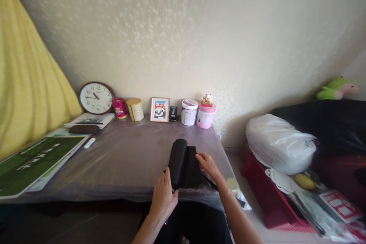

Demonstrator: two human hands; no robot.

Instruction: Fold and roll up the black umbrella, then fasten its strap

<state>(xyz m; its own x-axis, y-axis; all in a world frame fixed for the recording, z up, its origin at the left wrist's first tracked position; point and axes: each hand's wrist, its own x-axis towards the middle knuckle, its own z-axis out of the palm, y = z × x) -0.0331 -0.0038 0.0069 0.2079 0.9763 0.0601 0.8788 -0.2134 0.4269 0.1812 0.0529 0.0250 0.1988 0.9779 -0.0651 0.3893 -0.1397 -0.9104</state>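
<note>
A black folded umbrella [177, 160] lies lengthwise near the front edge of the table, its far end rounded and bulky. My left hand [165, 194] is closed around its near end, where a small shiny part shows. Flat against its right side is a black fabric sleeve [192, 167]; whether the two are joined I cannot tell. The fingertips of my right hand [206, 162] pinch this sleeve's upper right edge. A thin black strap [209, 182] runs out to the right beneath my right forearm.
Along the wall stand a clock [97, 98], several canisters such as the pink one [206, 116], and a framed panda picture [159, 110]. Green-covered papers [37, 164] lie at the left. To the right, a red bin [265, 194] holds a white bag [278, 141].
</note>
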